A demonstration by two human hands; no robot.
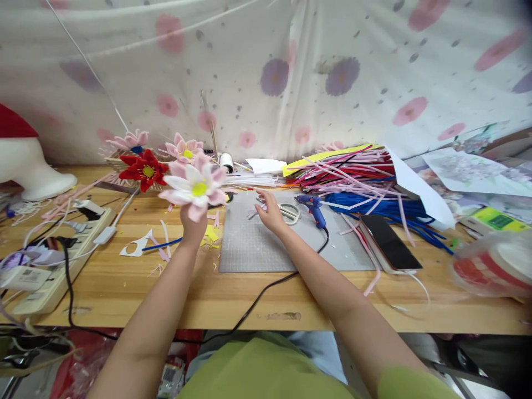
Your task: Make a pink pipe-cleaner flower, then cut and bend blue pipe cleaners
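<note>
A white and pink flower with a yellow centre [198, 188] is held up in my left hand [193, 223], whose fingers are mostly hidden beneath the petals. Over the grey cutting mat [257, 244], my right hand [270, 212] has its fingers apart, beside small pale purple strips [252, 211]. Just right of that hand lies a pale coiled loop [290, 214]. A blue glue gun [312, 208] rests on the mat farther right. Behind the held flower stand a red flower [147, 170] and a pink flower [186, 148].
A power strip [62, 260] with tangled cables lies at the left. A black cord [266, 288] crosses the table [137, 288]. Pink and red stems [344, 172], blue stems [382, 208], a phone [389, 241] and a wrapped cup [494, 263] are at the right.
</note>
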